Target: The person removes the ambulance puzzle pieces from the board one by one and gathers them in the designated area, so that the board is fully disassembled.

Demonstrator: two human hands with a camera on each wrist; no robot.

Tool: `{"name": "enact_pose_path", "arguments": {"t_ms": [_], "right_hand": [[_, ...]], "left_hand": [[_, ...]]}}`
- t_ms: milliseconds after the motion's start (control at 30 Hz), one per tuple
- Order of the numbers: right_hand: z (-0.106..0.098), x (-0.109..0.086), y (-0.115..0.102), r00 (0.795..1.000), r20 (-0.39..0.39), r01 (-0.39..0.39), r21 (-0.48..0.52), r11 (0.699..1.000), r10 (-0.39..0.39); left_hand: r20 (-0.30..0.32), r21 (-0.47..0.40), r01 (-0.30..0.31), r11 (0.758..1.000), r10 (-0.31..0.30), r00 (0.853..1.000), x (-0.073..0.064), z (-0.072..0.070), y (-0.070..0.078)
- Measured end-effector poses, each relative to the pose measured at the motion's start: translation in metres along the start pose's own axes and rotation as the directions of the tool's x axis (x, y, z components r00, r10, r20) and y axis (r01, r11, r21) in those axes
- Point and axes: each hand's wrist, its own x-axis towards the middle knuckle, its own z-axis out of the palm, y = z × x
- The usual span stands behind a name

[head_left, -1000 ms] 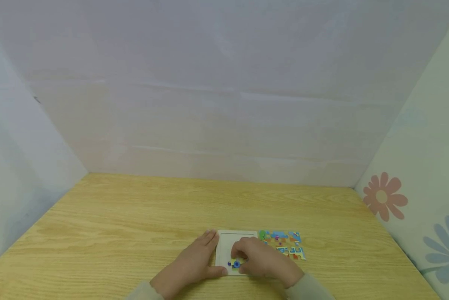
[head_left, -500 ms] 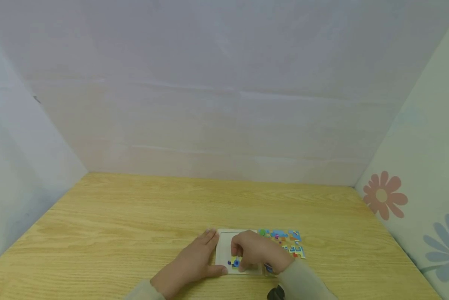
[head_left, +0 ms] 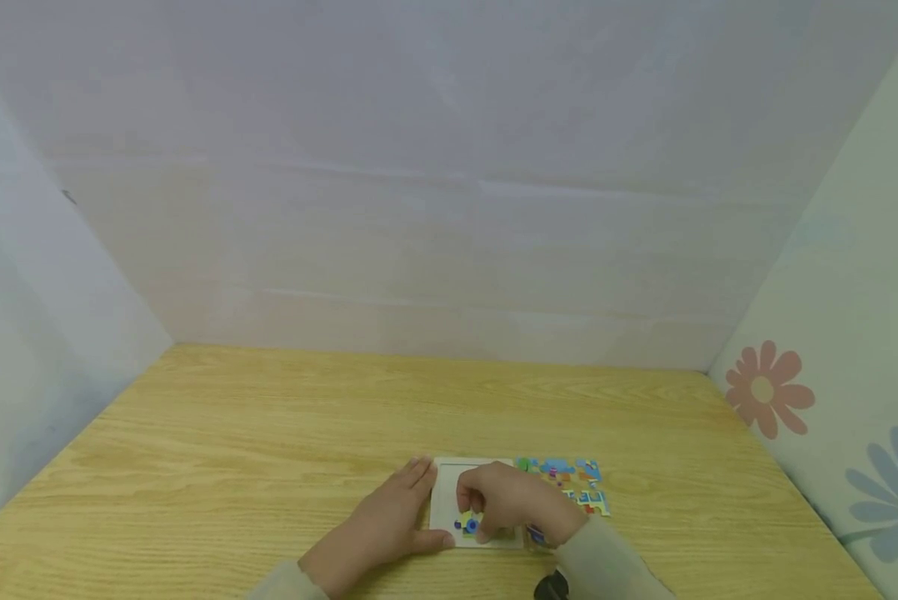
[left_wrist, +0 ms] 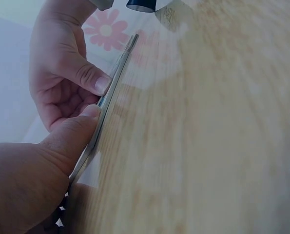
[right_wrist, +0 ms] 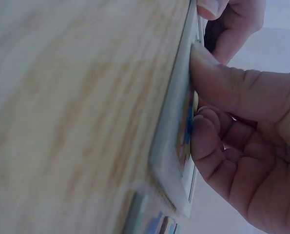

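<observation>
A pale puzzle tray (head_left: 446, 500) lies flat on the table, with colourful puzzle pieces (head_left: 471, 525) at its near side. My left hand (head_left: 389, 517) rests along the tray's left edge, fingers straight, the thumb pressing the near rim. Over the tray, my right hand (head_left: 505, 496) has curled fingers and pinches a puzzle piece down at its surface. From the right wrist view, the thumb (right_wrist: 218, 80) and bent fingers meet at a yellowish edge of the piece (right_wrist: 195, 103). The right hand hides most of that piece in the head view.
Several loose puzzle pieces (head_left: 587, 471) lie right of the tray, partly behind the right hand. Another piece (head_left: 536, 536) shows under the right wrist. A dark round object (head_left: 551, 586) is beside the right sleeve. Walls border the wooden table (head_left: 269, 433).
My right hand has turned at the wrist and stands steeper over the tray, then shifted slightly left. The dark round object by its sleeve has come into view. The left hand stays put.
</observation>
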Motion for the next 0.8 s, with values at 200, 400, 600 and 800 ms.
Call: {"name": "enact_pose_path", "arguments": {"t_ms": [200, 400, 600, 800], "right_hand": [[0.001, -0.001, 0.004, 1.0, 0.006, 0.0, 0.036, 0.999, -0.001], [0.003, -0.001, 0.007, 1.0, -0.001, -0.001, 0.081, 0.997, 0.001], [0.003, -0.002, 0.011, 1.0, -0.011, 0.019, 0.132, 0.991, -0.018], [0.007, -0.002, 0.02, 0.998, -0.037, 0.063, 0.204, 0.977, -0.057]], "left_hand": [[-0.008, -0.004, -0.004, 1.0, 0.004, 1.0, 0.0, 0.001, 0.0], [0.0, -0.005, -0.004, 1.0, 0.004, 1.0, 0.0, 0.0, 0.0], [0.003, -0.01, -0.004, 1.0, 0.004, 1.0, -0.001, -0.002, 0.001], [-0.006, -0.007, -0.01, 1.0, 0.01, 1.0, -0.001, -0.001, 0.0]]}}
